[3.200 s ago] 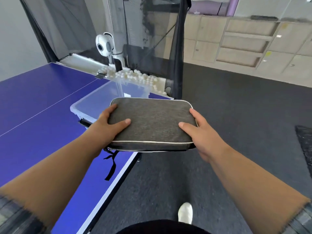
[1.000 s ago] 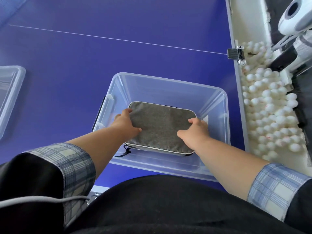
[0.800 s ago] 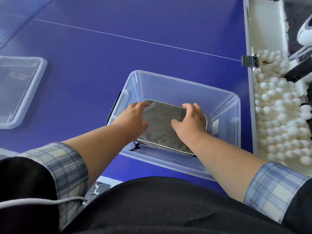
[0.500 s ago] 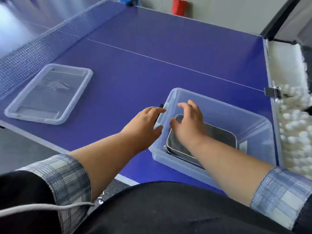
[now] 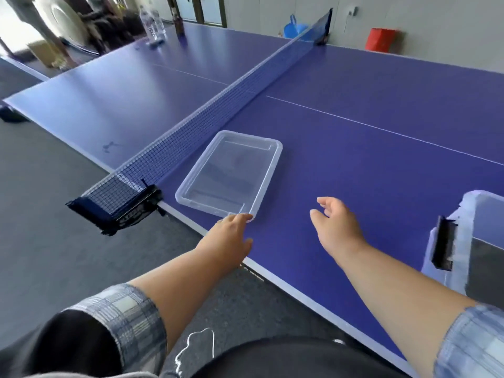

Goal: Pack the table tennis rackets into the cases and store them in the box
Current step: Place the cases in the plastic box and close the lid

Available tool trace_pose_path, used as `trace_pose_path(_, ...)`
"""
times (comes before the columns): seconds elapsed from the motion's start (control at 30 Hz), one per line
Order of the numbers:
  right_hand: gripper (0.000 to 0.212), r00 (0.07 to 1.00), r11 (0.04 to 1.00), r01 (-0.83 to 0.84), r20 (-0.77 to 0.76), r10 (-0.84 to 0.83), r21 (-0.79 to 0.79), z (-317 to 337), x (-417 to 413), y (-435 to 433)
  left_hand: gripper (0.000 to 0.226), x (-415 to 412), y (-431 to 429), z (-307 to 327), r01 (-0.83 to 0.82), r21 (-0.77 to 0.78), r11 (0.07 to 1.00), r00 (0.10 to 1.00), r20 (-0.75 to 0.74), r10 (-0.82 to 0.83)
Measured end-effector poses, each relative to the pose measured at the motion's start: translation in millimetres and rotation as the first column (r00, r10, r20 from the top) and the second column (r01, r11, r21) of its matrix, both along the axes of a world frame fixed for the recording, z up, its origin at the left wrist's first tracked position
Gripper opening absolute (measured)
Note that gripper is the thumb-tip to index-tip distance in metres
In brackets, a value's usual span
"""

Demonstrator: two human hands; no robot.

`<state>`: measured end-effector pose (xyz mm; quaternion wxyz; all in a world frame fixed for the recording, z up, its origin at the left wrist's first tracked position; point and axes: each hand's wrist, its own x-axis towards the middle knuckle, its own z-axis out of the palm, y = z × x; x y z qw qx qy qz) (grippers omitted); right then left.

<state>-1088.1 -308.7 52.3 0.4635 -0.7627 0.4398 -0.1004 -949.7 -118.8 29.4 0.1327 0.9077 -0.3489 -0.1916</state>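
Left hand (image 5: 229, 236): fingers fairly straight, tips touching near corner of clear lid (image 5: 231, 173) on table tennis table (image 5: 354, 118). Right hand (image 5: 336, 227): loosely spread, empty, above table. Grey case (image 5: 488, 257) lies inside clear box (image 5: 471, 208), far right.

Nothing readable on this one. There's pale lettering across the face of the black net clamp (image 5: 131, 214) at the near end of the net, maybe a brand mark, but it smears into blur and not one letter comes clear. There's also a small dark mark on the near white edge of the table tennis table (image 5: 354, 165), just by the left forearm, and it's too tiny to make out.
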Motion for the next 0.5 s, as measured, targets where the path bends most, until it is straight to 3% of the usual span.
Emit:
trace_pose_path(0.27,0.038,0.982,0.927,-0.076,-0.136,0.134,0.368,-58,97,24,0.062,85,18,-52,0.016,0.307,0.952,1.0,0.0,-0.017)
trace_pose_path(0.4,0.036,0.962,0.859,-0.008,-0.231,0.146,0.512,-78,154,16,0.057,121,1,-64,0.079,0.369,0.926,0.996,0.006,-0.088)
trace_pose_path(0.5,0.045,0.957,0.796,0.136,-0.286,0.049,0.589,-95,186,13,0.058,145,-13,-79,0.106,0.388,0.916,0.993,0.003,-0.117)
